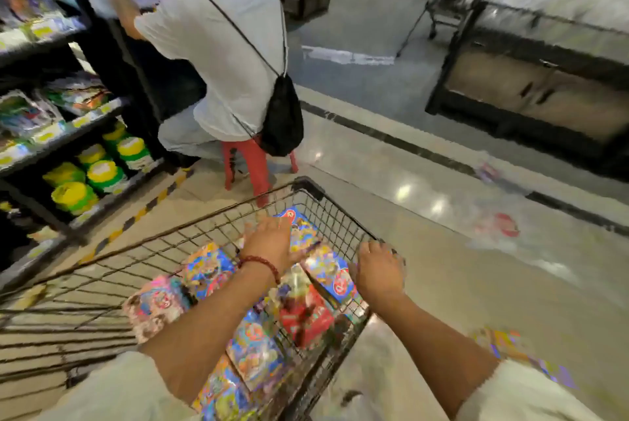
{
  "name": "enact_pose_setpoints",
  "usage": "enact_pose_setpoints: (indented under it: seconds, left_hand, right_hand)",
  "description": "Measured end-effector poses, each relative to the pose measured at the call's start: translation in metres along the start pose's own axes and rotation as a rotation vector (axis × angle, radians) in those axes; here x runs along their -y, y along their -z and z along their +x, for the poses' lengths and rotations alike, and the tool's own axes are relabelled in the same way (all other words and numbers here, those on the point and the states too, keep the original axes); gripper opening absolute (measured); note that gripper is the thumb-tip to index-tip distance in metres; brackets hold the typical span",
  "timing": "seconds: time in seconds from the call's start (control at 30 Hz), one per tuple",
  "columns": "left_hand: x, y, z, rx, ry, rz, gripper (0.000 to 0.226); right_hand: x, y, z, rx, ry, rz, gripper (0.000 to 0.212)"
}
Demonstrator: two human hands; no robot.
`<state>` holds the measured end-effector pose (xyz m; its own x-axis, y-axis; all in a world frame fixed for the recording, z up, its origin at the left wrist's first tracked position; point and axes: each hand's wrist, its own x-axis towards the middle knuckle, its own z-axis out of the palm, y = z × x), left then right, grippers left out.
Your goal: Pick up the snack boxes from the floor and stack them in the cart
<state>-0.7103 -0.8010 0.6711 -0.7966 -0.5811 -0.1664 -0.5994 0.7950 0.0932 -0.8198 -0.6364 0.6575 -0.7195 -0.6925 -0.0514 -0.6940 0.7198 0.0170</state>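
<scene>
From the head view, the left hand (272,238) is reaching into the cart (306,187), fingers spread flat over the snack boxes (328,272) piled inside. The right hand (379,267) is curling over the cart's side rim, seemingly gripping it through the blur. A seated person (221,56) is blocking the aisle ahead.

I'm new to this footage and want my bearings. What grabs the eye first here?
The wire cart at centre, packed with bright snack boxes, stands out first. The left hand reaches in over the boxes, while the right hand rests on the cart's right rim. Beyond it, a person in a white shirt sits on a red stool facing the shelves.
</scene>
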Motion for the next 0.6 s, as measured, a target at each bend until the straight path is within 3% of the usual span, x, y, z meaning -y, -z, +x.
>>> enact_pose_setpoints:
  seconds: [0.33,0.43,0.6]
  left_hand:
    - [-0.244,-0.010,-0.008,0.045,-0.615,0.185,0.062]
    - [-0.314,-0.025,-0.032,0.092,-0.739,0.204,0.064]
    - [-0.413,-0.062,-0.084,0.118,-0.877,0.253,0.064]
  right_hand:
    - [-0.191,0.000,-0.124,-0.003,-0.524,-0.049,0.052]
    - [-0.240,-0.006,-0.176,0.088,-0.650,-0.016,0.045]
    - [-0.322,-0.022,-0.271,0.170,-0.854,0.027,0.055]
